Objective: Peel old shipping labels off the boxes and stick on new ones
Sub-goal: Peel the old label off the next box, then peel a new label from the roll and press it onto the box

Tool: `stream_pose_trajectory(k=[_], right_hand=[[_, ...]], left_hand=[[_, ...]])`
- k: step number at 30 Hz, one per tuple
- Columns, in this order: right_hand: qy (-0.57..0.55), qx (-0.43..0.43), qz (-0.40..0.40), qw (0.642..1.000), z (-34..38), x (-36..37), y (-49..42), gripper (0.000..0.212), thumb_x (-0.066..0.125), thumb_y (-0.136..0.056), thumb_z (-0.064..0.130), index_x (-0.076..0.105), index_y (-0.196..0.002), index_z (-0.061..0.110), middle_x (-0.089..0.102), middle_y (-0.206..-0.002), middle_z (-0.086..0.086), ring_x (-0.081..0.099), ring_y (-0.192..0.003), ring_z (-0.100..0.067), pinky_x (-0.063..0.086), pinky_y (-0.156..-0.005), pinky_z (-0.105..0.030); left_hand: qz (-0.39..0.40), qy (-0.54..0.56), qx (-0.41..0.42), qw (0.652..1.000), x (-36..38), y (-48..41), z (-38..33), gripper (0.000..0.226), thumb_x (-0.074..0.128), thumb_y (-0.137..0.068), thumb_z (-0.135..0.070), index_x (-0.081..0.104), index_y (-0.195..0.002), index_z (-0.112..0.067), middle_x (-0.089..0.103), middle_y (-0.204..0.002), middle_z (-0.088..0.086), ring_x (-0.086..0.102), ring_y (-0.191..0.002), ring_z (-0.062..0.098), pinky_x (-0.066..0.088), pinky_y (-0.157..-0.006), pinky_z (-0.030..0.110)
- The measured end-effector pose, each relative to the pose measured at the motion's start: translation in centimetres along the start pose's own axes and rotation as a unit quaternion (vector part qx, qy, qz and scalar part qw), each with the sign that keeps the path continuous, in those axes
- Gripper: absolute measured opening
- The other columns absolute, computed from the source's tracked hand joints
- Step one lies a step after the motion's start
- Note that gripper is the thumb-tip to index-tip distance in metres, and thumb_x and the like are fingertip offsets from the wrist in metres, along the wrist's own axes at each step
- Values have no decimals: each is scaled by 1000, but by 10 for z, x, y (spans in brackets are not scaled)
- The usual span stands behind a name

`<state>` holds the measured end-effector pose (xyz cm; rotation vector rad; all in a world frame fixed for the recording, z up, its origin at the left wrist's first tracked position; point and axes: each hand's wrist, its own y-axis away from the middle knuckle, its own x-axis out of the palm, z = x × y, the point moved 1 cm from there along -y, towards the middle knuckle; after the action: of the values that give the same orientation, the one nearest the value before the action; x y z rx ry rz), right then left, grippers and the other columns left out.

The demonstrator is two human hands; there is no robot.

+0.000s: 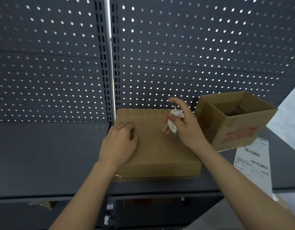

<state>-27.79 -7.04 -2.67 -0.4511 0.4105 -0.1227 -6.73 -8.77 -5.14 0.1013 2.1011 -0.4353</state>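
Shelf (52, 155) left of flat cardboard box (160, 150): free approach. Right: open carton (238, 123) stands just beside the box and blocks that side; label sheet (253, 161) lies flat before it. Pegboard (193, 47) closes the rear. Left hand (120, 143) rests on box top; right hand (185, 128), pinching crumpled label (175, 117), hovers above.

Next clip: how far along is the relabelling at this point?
Done: the flat box shows a bare top, its label off. In hand: the right hand pinches the crumpled old label above it while the left hand rests on the box. Left: the scrap is not discarded, and the sheet of new labels lies by the open box, none stuck on yet.
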Motion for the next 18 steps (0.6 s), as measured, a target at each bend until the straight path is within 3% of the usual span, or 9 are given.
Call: stream_pose_trajectory(k=[2,4,6,9,11,13,14,16,18], right_hand=[[23,4,-1,1000,0,0,3,35,47,-102,10,51,-135,23,56,-52,7,59,-49,-10,55,-62,-38],[41,30,-32,998,-1,-2,6,17,47,-103,16,63,-108,19,51,-48,5,54,-44,-15,49,-55,-37],[15,72,-82,994,1,-5,9,25,47,-103,18,56,-83,8,44,-50,3,45,-44,-17,42,-50,-37],[-3,112,-113,987,11,-9,16,31,51,-99,26,51,-72,11,42,-59,3,39,-55,-11,33,-55,-34],[10,130,-99,987,21,-11,21,28,47,-97,38,60,-80,20,54,-67,15,50,-66,-5,41,-64,-30],[-3,154,-70,986,28,-14,29,38,33,-96,44,63,-115,29,64,-98,20,59,-96,-2,47,-86,-28],[-2,164,-61,985,29,-17,33,41,29,-98,40,53,-131,31,61,-108,18,57,-103,-2,45,-91,-25],[42,162,-62,984,33,-23,44,37,28,-103,25,32,-138,35,54,-108,17,54,-95,1,41,-79,-16],[47,150,-122,980,38,-31,53,28,38,-103,22,27,-123,37,59,-98,6,58,-77,-3,43,-73,-21]], left_hand=[[-8,7,5,1000,-1,2,0,28,47,-96,-32,62,-118,-22,56,-126,-13,50,-113,18,41,-87,35],[-21,16,15,1000,-2,4,0,25,47,-96,-31,64,-111,-20,60,-117,-11,53,-106,18,43,-78,33],[-40,16,23,999,-4,5,-1,23,48,-96,-29,66,-105,-18,63,-110,-8,57,-97,18,41,-70,30],[-69,20,38,997,-11,10,-6,25,50,-96,-26,67,-113,-20,68,-105,-5,63,-91,23,46,-70,32],[-80,28,51,995,-15,12,-10,26,52,-96,-26,67,-117,-23,70,-93,-3,65,-85,25,52,-70,36],[-82,34,68,994,-18,12,-13,25,53,-95,-26,67,-116,-25,68,-79,-5,66,-76,23,54,-67,39],[-82,37,77,993,-20,12,-14,25,54,-96,-27,67,-116,-26,66,-72,-8,65,-71,21,54,-64,39],[-83,56,94,991,-22,13,-18,24,56,-95,-26,67,-116,-27,60,-64,-14,63,-64,14,53,-61,36],[-75,96,104,987,-22,16,-22,23,57,-94,-27,68,-115,-29,64,-71,-14,64,-69,7,53,-61,32]])
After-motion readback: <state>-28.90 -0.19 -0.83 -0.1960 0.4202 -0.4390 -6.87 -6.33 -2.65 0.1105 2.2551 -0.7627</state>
